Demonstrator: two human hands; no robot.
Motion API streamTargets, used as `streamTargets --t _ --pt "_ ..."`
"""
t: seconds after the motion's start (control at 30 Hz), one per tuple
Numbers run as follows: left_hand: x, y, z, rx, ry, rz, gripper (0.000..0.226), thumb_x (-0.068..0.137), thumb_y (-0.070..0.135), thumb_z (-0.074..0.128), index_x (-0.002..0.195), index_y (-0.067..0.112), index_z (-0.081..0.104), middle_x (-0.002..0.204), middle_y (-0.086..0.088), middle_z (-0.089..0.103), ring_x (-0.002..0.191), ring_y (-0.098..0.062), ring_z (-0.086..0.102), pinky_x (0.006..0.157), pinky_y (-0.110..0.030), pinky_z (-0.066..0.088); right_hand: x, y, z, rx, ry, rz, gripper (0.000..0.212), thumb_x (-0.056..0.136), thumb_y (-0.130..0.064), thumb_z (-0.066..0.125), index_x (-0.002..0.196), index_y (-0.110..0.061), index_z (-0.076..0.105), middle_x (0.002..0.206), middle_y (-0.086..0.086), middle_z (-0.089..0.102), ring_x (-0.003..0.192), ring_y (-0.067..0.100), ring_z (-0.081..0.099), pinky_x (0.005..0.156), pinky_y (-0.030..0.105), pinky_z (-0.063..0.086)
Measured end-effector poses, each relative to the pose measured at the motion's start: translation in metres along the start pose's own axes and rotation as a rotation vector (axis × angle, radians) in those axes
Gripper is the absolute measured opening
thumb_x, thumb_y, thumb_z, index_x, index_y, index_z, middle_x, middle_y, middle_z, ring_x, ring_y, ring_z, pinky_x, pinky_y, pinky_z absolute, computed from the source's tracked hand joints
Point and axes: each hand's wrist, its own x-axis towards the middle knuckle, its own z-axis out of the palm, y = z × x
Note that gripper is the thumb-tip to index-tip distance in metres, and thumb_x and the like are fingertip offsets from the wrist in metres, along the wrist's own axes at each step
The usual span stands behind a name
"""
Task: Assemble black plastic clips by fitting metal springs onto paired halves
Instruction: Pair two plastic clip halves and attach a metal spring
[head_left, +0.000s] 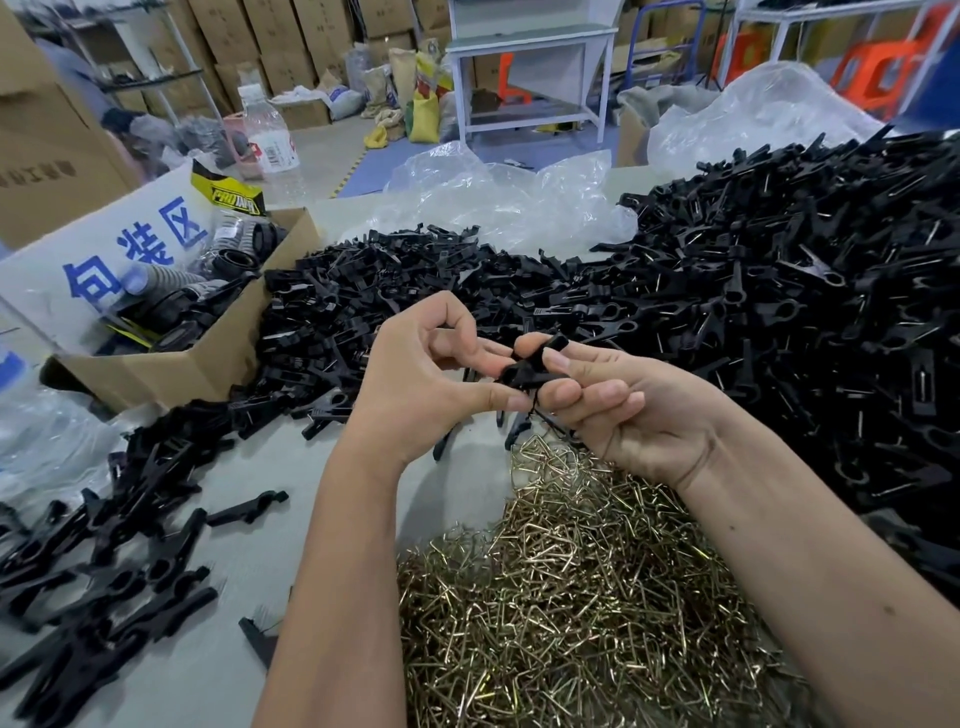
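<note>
1. Both hands meet over the table, and the black clip halves sit pinched between them; fingers cover most of the plastic, so I cannot tell whether a spring is already seated on it.
2. The left hand pinches the piece with thumb and forefinger, its other fingers curled behind.
3. The right hand curls its fingers round the other end, thumb pressed on top.
4. A thin dark part hangs below the right fingers; what it is stays hard to make out.
5. Directly beneath the wrists lies a loose heap of brass-coloured metal springs, cut off by the bottom edge.
6. A big pile of black pieces with metal showing fills the right side, running out of view.
7. Another heap of plain black halves lies behind the hands, and more black pieces spread at the left.
8. An open cardboard box at the left holds dark ribbed rubber parts and a sign with blue characters, partly hidden.
9. Crumpled clear plastic sheeting lies beyond the heaps.
</note>
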Motion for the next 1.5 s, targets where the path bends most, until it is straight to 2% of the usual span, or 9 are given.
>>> streamTargets --t 0.27,0.4,0.47,0.57,0.67,0.9,1.07,1.33,1.5 --pt "0.001 -0.013 -0.015 0.442 0.139 -0.19 0.034 0.068 0.019 0.097 0.076 0.021 0.065 0.075 0.004 0.073 0.064 -0.007 0.066 0.06 -0.017 0.049 0.007 -0.004 -0.002 -0.658 0.573 -0.571 0.027 0.1 -0.011 0.065 0.123 -0.022 0.075 0.066 0.006 0.066 0.049 0.011 0.055 0.042 0.018 0.044" --pt "-0.001 -0.018 -0.01 0.601 0.083 -0.352 0.037 0.064 0.027 0.1 0.078 0.023 0.066 0.073 0.007 0.069 0.065 -0.007 0.062 0.059 -0.024 0.045 0.009 0.001 -0.007 -0.999 0.813 -0.74 0.069 0.1 -0.009 0.066 0.159 -0.026 0.036 0.078 0.007 0.074 0.063 0.015 0.073 0.058 0.025 0.06" --pt "0.0 -0.016 -0.008 0.658 0.064 -0.379 0.037 0.063 0.027 0.1 0.08 0.026 0.066 0.076 0.009 0.066 0.069 -0.008 0.061 0.06 -0.027 0.043 0.011 0.007 -0.006 -1.363 0.88 -0.834 0.054 0.096 -0.008 0.071 0.145 -0.017 0.053 0.076 -0.002 0.071 0.06 0.007 0.07 0.056 0.02 0.058" --pt "0.002 -0.013 -0.007 0.696 0.05 -0.408 0.036 0.064 0.026 0.099 0.081 0.03 0.067 0.078 0.012 0.064 0.073 -0.005 0.059 0.063 -0.027 0.041 0.012 0.018 0.002 -1.973 0.75 -0.801 0.021 0.095 -0.026 0.074 0.115 -0.022 0.074 0.087 -0.011 0.069 0.08 0.005 0.059 0.083 0.03 0.056" --pt "0.001 -0.013 -0.009 0.683 0.045 -0.406 0.029 0.07 0.019 0.095 0.077 0.029 0.069 0.07 0.011 0.064 0.064 -0.004 0.06 0.058 -0.022 0.044 0.018 0.03 0.002 -2.286 0.57 -0.5 0.033 0.094 -0.054 0.066 0.117 -0.03 0.073 0.104 -0.008 0.06 0.105 0.016 0.04 0.099 0.031 0.042" --pt "0.003 -0.014 -0.008 0.439 0.217 -0.33 0.018 0.078 0.012 0.09 0.075 0.023 0.076 0.056 0.013 0.062 0.048 0.003 0.055 0.054 -0.014 0.044 0.018 0.027 -0.001 -2.136 0.498 -0.28 0.042 0.077 -0.064 0.079 0.104 -0.032 0.07 0.097 -0.012 0.043 0.103 0.011 0.037 0.088 0.03 0.036" --pt "0.004 -0.015 -0.005 0.361 0.307 -0.259 0.012 0.087 0.016 0.082 0.08 0.024 0.08 0.059 0.015 0.067 0.051 0.004 0.057 0.049 -0.007 0.04 0.017 0.028 0.003 -1.998 0.558 -0.459 0.027 0.088 -0.052 0.075 0.089 -0.025 0.075 0.083 -0.012 0.057 0.08 0.009 0.054 0.071 0.028 0.047" --pt "0.005 -0.007 -0.004 -0.127 0.336 -0.29 0.01 0.102 0.016 0.065 0.096 0.014 0.073 0.085 -0.005 0.078 0.073 -0.024 0.075 0.06 -0.029 0.058 0.016 0.02 0.009 -0.968 0.622 -0.53 0.019 0.101 -0.007 0.062 0.086 -0.004 0.075 0.08 0.012 0.076 0.063 0.008 0.064 0.058 0.021 0.052" --pt "0.004 -0.009 -0.004 -0.071 0.337 -0.318 0.013 0.106 0.019 0.058 0.102 0.01 0.066 0.08 -0.005 0.078 0.064 -0.027 0.075 0.049 -0.03 0.054 0.015 0.024 0.007 -1.58 0.503 -0.475 0.017 0.098 -0.033 0.07 0.083 -0.027 0.074 0.066 -0.011 0.069 0.053 0.001 0.056 0.051 0.018 0.047"
